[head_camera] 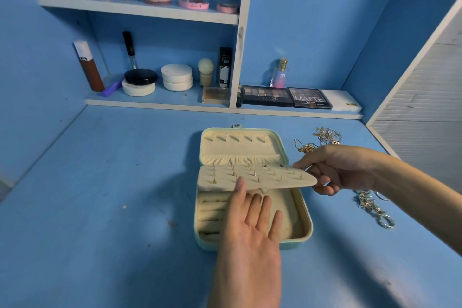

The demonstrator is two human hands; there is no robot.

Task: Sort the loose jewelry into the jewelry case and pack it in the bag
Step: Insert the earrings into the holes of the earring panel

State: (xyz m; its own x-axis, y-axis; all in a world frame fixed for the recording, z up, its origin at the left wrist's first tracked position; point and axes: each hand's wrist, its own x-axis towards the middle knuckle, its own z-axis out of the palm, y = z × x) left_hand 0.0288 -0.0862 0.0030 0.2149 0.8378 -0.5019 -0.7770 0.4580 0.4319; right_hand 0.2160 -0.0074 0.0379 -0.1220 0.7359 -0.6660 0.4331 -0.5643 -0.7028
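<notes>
Left hand flat-fingered beneath cream studded flap, right hand pinching its rounded corner.

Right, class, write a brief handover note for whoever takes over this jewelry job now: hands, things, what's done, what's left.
Left hand: open, straight fingers at the earring panel's front edge.
Right hand: pinches the panel's right corner, holding it raised over the open jewelry case.
Done: a few studs sit in the panel.
Left: chains lie loose on the desk right of the case; sort them in, close it, pack it. No bag in view.
</notes>
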